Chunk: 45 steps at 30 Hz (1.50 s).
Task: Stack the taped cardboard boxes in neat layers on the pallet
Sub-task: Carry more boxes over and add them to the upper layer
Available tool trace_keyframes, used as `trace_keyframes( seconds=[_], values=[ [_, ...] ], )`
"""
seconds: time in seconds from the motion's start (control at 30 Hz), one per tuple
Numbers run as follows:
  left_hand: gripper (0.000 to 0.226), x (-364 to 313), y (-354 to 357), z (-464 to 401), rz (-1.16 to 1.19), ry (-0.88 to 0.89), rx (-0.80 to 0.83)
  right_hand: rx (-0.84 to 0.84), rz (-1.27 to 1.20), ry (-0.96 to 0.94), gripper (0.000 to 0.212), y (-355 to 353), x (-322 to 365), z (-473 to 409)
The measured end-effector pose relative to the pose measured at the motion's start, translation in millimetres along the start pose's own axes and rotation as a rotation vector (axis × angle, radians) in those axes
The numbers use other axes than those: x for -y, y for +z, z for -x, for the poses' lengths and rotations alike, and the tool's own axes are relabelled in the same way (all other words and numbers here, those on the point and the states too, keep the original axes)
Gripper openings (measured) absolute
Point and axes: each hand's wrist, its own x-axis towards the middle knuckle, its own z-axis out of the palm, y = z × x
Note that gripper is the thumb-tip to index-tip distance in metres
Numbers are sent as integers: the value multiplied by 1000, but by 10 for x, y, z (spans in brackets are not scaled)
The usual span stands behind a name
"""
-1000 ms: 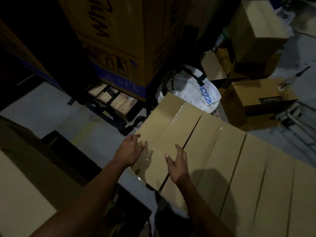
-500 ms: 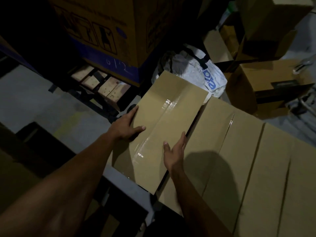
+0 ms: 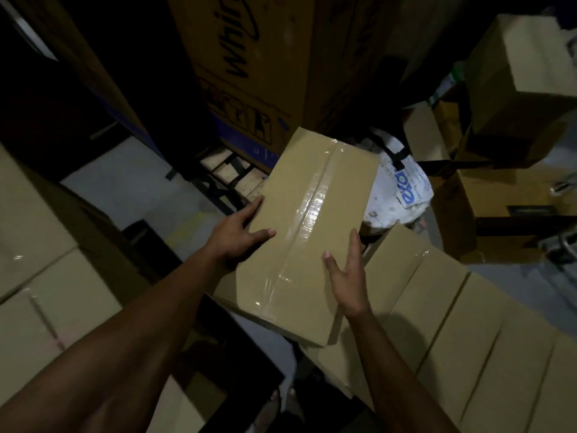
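I hold a brown cardboard box [image 3: 299, 214], sealed along its top with clear tape, tilted and raised above a row of like boxes [image 3: 437, 307] at the lower right. My left hand [image 3: 237, 232] presses against its left side, thumb lying on the top face. On the box's right edge lies my right hand [image 3: 346, 276], fingers straight and thumb on top. More taped boxes [image 3: 46, 276] are stacked at the left. Wooden pallet slats [image 3: 231, 173] show under a large carton behind the held box.
A tall printed carton [image 3: 249, 73] stands on the pallet straight ahead. A white bag with blue print [image 3: 402, 189] lies behind the row. Open and stacked brown boxes [image 3: 499, 198] crowd the right. Grey floor [image 3: 125, 189] shows at the left. The light is dim.
The taped box has come up off the row and swung toward the left, carried between both hands. My left hand slid from the near corner to its left side.
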Motion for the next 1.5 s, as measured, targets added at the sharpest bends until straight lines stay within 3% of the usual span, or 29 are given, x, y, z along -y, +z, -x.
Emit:
trace_keyframes(
  seconds=[0.3,0.57,1.0,1.2,1.5],
  values=[
    [85,-998,-1279,1384,221,-51,-164,156,-44,-145,82,-439,1923,406],
    [90,-1158,-2119,2714,220,-42,-379,351,3,-208,78,-256,2999,1074],
    [93,-33,-3027,4841,278,-185,-699,674,64,-416,70,1169,4019,2674],
    [92,605,-3292,5872,359,-279,-839,781,85,-476,71,2000,4208,3600],
    [95,1278,-3380,7157,465,-500,-1057,1081,98,-477,71,3138,4169,4571]
  ],
)
